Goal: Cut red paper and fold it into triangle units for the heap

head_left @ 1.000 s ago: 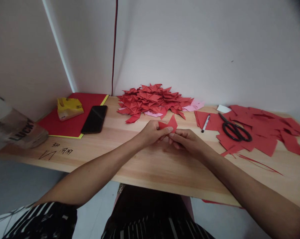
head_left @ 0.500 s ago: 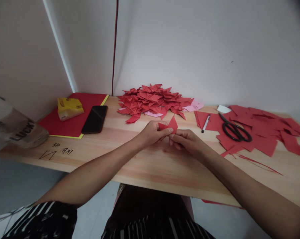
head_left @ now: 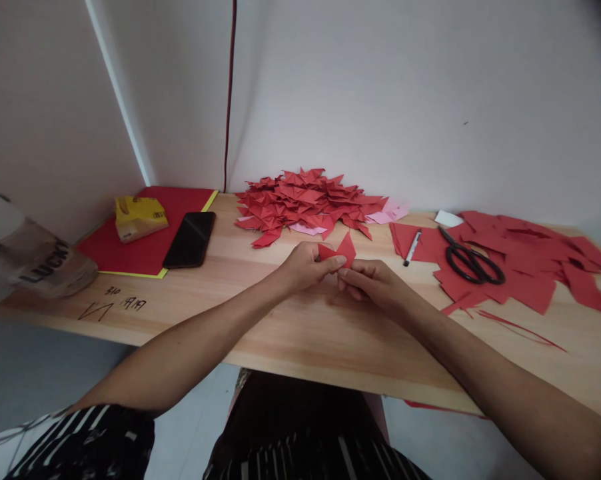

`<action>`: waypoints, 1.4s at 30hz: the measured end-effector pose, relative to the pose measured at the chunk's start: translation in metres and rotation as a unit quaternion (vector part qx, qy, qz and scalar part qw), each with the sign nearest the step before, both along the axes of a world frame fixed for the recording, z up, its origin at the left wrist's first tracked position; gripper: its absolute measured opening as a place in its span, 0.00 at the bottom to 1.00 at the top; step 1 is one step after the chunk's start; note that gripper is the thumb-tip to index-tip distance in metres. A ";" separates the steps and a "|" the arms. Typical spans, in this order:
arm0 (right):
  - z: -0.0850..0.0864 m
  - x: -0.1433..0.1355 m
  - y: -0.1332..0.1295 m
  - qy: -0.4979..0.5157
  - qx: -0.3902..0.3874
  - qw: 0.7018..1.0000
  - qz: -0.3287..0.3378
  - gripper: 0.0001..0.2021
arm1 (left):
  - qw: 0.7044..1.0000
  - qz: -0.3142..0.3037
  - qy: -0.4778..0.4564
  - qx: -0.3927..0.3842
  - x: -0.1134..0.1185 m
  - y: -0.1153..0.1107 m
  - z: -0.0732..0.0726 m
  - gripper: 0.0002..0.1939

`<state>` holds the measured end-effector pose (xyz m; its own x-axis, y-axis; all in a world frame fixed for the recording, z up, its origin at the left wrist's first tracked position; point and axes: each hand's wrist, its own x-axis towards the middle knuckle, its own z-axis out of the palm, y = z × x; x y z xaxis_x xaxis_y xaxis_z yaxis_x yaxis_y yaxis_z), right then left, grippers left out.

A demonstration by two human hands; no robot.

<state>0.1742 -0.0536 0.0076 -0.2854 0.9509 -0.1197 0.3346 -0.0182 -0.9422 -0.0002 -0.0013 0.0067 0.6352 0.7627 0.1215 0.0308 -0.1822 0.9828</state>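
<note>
A small folded red paper [head_left: 347,249] with pointed corners is held just above the wooden table, near the middle of the view. My left hand [head_left: 310,267] pinches it from the left, with the thumb lying across its front. From the right, my right hand [head_left: 368,277] grips its lower right edge between thumb and fingers. The two hands almost touch, and some fingertips are hidden behind the paper. Behind them lies a heap of folded red paper pieces [head_left: 305,197], with a few pink ones at its edge.
Black scissors [head_left: 473,263] rest on loose red sheets [head_left: 525,287] at the right, beside a pen [head_left: 412,248]. A phone [head_left: 189,240], a yellow packet [head_left: 140,219] on a red folder [head_left: 125,257] and a plastic bottle [head_left: 40,263] stand or lie left.
</note>
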 end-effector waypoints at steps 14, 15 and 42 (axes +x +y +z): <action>-0.003 0.000 0.001 0.012 0.001 1.000 -0.004 0.19 | 0.999 -0.002 -0.013 -0.038 0.002 0.002 -0.006 0.24; -0.002 0.000 0.001 0.010 0.002 1.000 -0.006 0.20 | 0.999 -0.003 -0.013 -0.038 0.002 0.002 -0.006 0.23; -0.010 0.004 0.003 0.036 0.018 0.999 -0.031 0.19 | 0.998 0.035 -0.007 -0.056 0.004 0.002 -0.007 0.22</action>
